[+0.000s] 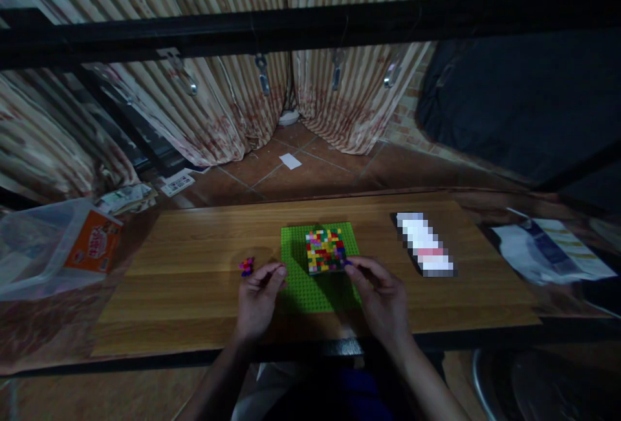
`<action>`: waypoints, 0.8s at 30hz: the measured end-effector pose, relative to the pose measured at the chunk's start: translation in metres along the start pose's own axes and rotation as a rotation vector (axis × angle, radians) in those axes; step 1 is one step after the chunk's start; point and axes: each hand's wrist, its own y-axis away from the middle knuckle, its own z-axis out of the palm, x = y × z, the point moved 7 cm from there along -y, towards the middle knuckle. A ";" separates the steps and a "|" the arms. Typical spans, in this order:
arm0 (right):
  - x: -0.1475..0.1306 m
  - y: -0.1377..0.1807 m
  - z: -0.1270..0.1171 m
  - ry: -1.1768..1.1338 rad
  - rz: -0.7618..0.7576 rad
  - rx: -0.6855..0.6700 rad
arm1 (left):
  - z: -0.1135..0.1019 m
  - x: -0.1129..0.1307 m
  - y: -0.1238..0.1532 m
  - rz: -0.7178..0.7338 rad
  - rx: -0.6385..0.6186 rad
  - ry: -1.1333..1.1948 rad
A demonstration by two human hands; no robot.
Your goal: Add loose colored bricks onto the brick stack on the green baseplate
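Brick block (324,251) stood mid-frame over the green plate (292,243) on the worktop (189,253) (could not tell whether it rested flat). Judged: good work there called for squaring the small dark brick (347,264) to its neighbours and pressing evenly, without tipping the block. Right hand (385,298) seemed to pinch that brick at the block's lower-right corner. Left hand (256,304), near the plate's left edge, had thumb and forefinger nearly meeting; contents unclear. Forearms slanted inward from bottom frame.
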 end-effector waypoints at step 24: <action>0.013 -0.063 0.024 0.303 -0.097 -0.066 | -0.016 0.001 -0.004 0.494 -0.015 -0.649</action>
